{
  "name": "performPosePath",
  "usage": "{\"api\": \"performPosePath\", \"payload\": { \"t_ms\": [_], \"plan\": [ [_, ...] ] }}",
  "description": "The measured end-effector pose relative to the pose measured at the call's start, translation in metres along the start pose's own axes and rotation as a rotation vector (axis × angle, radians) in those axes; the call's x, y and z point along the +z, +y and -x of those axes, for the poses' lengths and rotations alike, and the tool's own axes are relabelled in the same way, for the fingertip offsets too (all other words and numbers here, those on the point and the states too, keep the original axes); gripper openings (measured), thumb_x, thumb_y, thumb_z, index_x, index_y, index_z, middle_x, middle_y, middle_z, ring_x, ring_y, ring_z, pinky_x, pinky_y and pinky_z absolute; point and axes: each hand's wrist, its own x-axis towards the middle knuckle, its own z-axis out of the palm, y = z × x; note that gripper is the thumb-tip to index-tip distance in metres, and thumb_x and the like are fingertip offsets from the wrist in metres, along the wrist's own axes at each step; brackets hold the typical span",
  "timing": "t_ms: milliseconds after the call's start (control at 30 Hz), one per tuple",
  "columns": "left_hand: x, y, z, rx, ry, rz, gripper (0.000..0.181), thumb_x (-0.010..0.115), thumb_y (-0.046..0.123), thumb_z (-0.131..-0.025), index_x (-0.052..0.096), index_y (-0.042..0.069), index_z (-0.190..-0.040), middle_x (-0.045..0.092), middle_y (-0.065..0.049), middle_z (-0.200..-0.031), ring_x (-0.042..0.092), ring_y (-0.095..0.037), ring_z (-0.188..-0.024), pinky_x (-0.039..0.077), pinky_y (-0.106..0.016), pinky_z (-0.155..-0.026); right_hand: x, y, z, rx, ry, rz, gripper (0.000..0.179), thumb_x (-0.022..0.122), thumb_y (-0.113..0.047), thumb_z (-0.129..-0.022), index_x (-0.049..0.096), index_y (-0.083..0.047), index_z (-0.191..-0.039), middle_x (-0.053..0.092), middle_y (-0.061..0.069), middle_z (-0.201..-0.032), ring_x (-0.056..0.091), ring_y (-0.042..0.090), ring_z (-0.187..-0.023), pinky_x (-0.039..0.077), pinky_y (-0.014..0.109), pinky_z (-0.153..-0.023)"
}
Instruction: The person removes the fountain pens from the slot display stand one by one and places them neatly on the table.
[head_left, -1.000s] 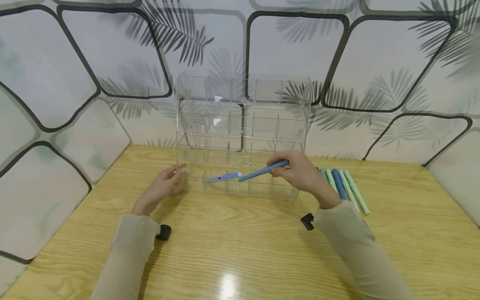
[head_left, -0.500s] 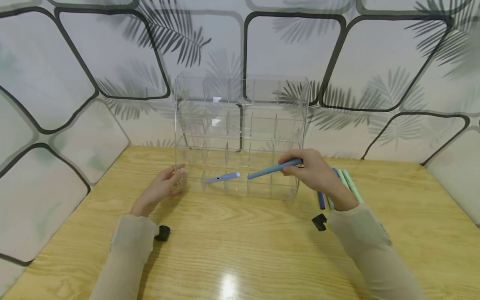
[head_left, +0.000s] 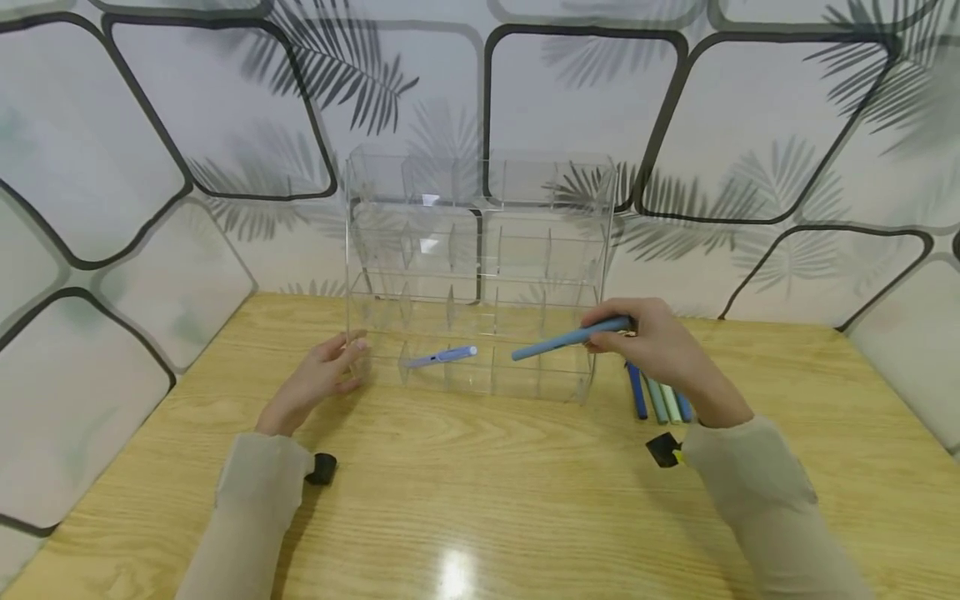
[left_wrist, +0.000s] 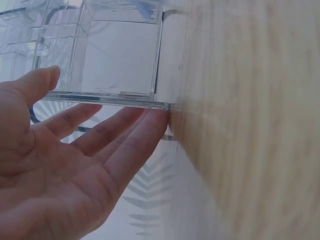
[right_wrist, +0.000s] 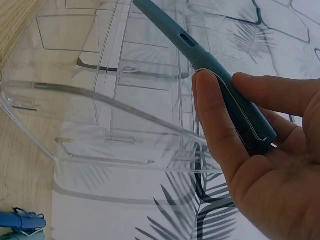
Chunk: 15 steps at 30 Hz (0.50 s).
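Note:
A clear acrylic rack (head_left: 480, 275) with several tiers of compartments stands on the wooden table. One light purple pen (head_left: 442, 357) lies slanted in its lowest tier. My left hand (head_left: 315, 379) holds the rack's left side. In the left wrist view, the thumb is on one side of the clear side panel (left_wrist: 110, 99) and the fingertips touch the other. With thumb and fingers, my right hand (head_left: 652, 350) pinches a capped teal-blue pen (head_left: 562, 340) by its clip end, in front of the rack's lower right. Its free end points left. The right wrist view shows its metal clip.
Several blue and green pens (head_left: 656, 400) lie on the table right of the rack, partly hidden behind my right hand and forearm. A patterned wall (head_left: 772, 142) rises close behind the rack. The wooden tabletop (head_left: 450, 475) extends in front.
My right hand has moved right with the teal-blue pen, away from the light purple pen and along the rack's lowest tier. The left hand stays at the rack's side.

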Motion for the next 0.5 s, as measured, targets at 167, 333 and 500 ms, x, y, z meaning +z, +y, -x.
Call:
{"api": "performPosePath", "payload": {
  "t_ms": [167,333,500],
  "plan": [
    [0.000,0.002,-0.001,-0.002,-0.003,0.004,0.070,0.039,0.044,-0.110,0.018,0.002,-0.161,0.008,-0.031,-0.164,0.016,-0.048,-0.148,0.042,-0.051,-0.110,-0.009,0.004,0.005,0.013,-0.003,-0.067,0.019,0.063,0.003,-0.099,0.066,0.012,-0.116,0.072,0.018,-0.098,0.072,0.012,-0.086,0.061,0.027,-0.077],
    [0.000,0.002,-0.002,0.008,-0.005,0.003,0.070,0.039,0.044,-0.110,0.018,0.002,-0.161,0.009,-0.031,-0.164,0.016,-0.048,-0.148,0.041,-0.052,-0.111,-0.018,0.010,0.009,-0.004,0.011,-0.104,0.019,0.061,0.006,-0.099,0.063,0.017,-0.114,0.072,0.019,-0.095,0.072,0.010,-0.081,0.062,0.028,-0.073],
    [0.000,0.002,-0.001,0.016,-0.008,-0.009,0.068,0.038,0.041,-0.111,0.017,0.000,-0.161,0.007,-0.031,-0.163,0.016,-0.050,-0.148,0.041,-0.053,-0.110,-0.026,0.015,0.013,0.033,0.016,-0.155,0.020,0.060,0.006,-0.099,0.060,0.018,-0.115,0.072,0.014,-0.094,0.072,0.012,-0.082,0.062,0.027,-0.075]
  ]
}}
